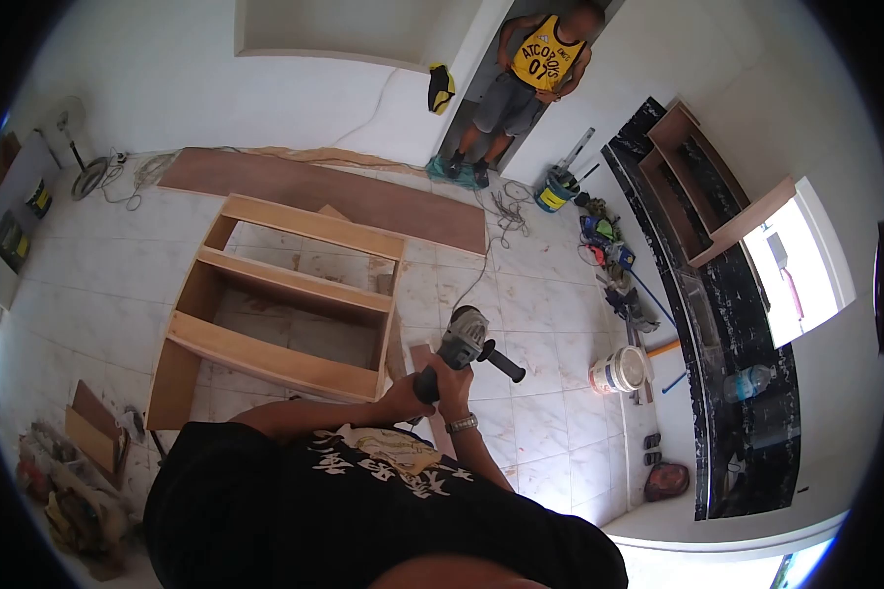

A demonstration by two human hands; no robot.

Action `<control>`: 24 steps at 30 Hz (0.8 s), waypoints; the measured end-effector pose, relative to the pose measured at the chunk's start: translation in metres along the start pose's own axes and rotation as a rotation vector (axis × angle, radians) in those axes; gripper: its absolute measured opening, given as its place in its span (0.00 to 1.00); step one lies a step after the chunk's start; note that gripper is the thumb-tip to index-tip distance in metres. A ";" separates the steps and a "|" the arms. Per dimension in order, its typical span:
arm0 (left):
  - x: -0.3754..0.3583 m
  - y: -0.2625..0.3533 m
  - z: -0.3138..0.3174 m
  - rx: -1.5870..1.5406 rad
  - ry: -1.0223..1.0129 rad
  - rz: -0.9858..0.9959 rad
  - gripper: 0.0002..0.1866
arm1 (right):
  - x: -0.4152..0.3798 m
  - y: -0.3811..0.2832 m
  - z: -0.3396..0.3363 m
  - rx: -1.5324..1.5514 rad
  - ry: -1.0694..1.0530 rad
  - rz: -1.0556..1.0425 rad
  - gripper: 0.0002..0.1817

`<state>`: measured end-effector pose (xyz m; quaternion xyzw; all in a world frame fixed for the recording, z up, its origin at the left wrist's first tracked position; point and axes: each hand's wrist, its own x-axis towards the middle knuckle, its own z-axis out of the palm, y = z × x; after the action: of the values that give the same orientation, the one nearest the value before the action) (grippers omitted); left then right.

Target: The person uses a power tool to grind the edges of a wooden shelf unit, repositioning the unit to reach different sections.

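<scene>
The left hand (403,398) and right hand (450,385) grip a grey-and-black angle grinder (465,334) above white marbled floor tiles (540,427), near an open light-brown wooden cabinet frame (265,355). A person's yellow sleeveless jersey (543,57) appears to read "ATCOBOYS 07".

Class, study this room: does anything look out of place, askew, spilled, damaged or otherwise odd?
The tangled cords on the tiled floor near the doorway look untidy; their loose loops could trip someone. The cable of the angle grinder trails toward them. No spill is evident.
</scene>
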<state>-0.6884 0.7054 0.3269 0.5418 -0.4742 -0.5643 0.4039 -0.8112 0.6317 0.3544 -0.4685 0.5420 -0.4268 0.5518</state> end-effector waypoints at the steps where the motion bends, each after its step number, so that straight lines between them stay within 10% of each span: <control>1: -0.001 0.004 -0.001 0.002 -0.003 -0.013 0.31 | -0.001 -0.002 0.001 0.009 -0.006 -0.010 0.15; 24: -0.007 0.023 0.000 -0.032 0.015 -0.011 0.29 | 0.003 -0.008 0.000 -0.047 -0.035 -0.038 0.15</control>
<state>-0.6895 0.7072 0.3504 0.5421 -0.4589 -0.5699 0.4132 -0.8108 0.6273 0.3620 -0.4990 0.5333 -0.4158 0.5420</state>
